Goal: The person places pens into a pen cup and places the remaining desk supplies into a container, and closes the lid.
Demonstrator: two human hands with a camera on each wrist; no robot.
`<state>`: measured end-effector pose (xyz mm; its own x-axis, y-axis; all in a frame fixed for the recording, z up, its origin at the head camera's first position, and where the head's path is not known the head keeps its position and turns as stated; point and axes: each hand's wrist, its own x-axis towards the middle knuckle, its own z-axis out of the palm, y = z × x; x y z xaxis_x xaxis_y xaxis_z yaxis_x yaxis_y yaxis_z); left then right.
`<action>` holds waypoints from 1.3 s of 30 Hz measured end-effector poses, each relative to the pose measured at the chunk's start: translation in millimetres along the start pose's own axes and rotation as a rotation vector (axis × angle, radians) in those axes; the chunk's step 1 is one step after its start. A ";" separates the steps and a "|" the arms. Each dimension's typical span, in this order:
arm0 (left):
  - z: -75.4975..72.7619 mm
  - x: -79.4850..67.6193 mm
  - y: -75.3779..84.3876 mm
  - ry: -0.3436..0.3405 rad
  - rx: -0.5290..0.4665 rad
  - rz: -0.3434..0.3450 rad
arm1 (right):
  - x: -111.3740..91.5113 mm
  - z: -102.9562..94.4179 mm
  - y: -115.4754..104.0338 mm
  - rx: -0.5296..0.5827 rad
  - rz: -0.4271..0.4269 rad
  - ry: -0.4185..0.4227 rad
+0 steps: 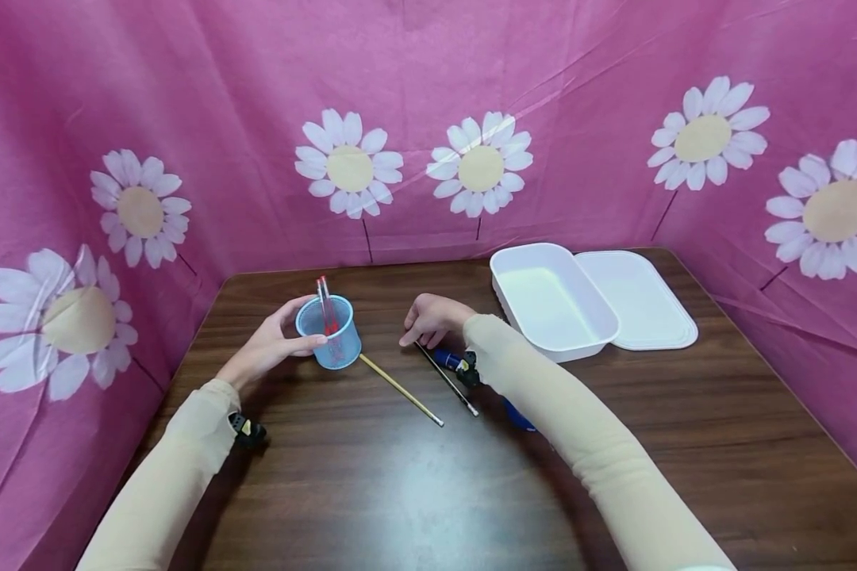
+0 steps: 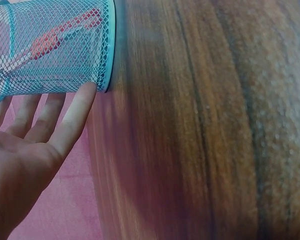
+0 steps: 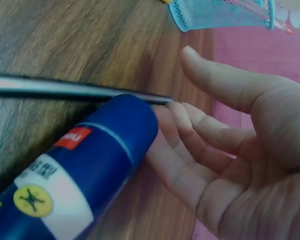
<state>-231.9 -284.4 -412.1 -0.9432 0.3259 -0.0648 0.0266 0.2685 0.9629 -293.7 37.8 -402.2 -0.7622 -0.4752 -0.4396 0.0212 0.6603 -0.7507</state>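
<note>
My left hand [image 1: 274, 342] holds a light-blue mesh pen cup [image 1: 339, 351] by its side, thumb at the front and fingers behind. Two clear pens with red parts [image 1: 324, 297] stand in the cup. In the left wrist view, fingertips rest against the mesh cup [image 2: 85, 65]. My right hand [image 1: 434, 319] is at the far end of a black pencil [image 1: 451, 384]. The right wrist view shows its fingertips right at the tip of the black pencil [image 3: 65, 88], the thumb raised apart. A blue glue stick [image 3: 107, 155] lies beside the pencil, under that hand.
A yellow pencil [image 1: 401, 388] lies on the wooden table [image 1: 328, 492], its far end by the cup's base. Another blue object [image 1: 517, 417] shows partly from under the right forearm. At the back right are a white plastic box [image 1: 553, 293] and its lid [image 1: 650, 301].
</note>
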 end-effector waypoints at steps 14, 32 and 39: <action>-0.1 -2.2 0.4 0.007 -0.010 0.003 | -1.6 13.5 0.7 -0.093 0.055 0.168; 0.9 0.6 -0.8 0.005 0.008 0.005 | 1.8 3.9 19.6 0.148 0.010 0.056; -0.3 0.2 -2.9 0.017 0.009 0.000 | 2.3 3.0 20.8 0.206 -0.011 0.023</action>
<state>-232.3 -285.3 -414.9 -0.9487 0.3104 -0.0599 0.0298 0.2763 0.9606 -293.0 48.7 -420.3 -0.7775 -0.4670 -0.4211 0.1431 0.5207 -0.8416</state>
